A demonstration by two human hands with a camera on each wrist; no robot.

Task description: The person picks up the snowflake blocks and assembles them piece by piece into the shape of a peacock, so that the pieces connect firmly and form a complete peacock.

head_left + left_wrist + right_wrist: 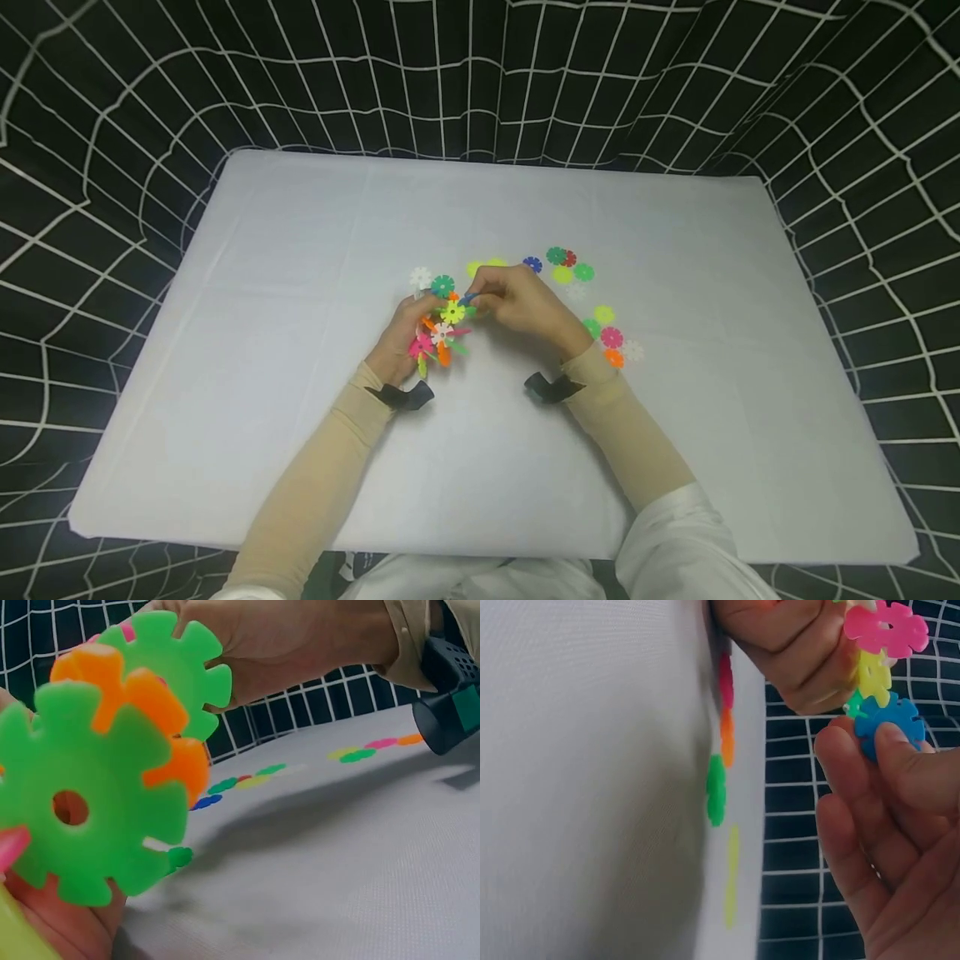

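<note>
My left hand [397, 337] grips a cluster of interlocked plastic snowflake discs [442, 336] in pink, orange, white, yellow and green. In the left wrist view a large green snowflake disc [112, 802] of that cluster hides much of the hand. At the cluster's upper right, my right hand [525, 304] pinches a blue snowflake disc [892, 724] between thumb and fingers. The blue disc touches the cluster beside a yellow disc [874, 675]; whether their slots are joined I cannot tell. A pink disc [889, 630] sits above them in the right wrist view.
Loose discs lie flat on the white table [300, 250]. Near the left hand are a white disc [421, 277] and a green disc [442, 286]. Farther right lie a blue disc [532, 264], a yellow disc [562, 275] and a pink disc [611, 337], among several others. Dark netted fabric [450, 83] surrounds the table.
</note>
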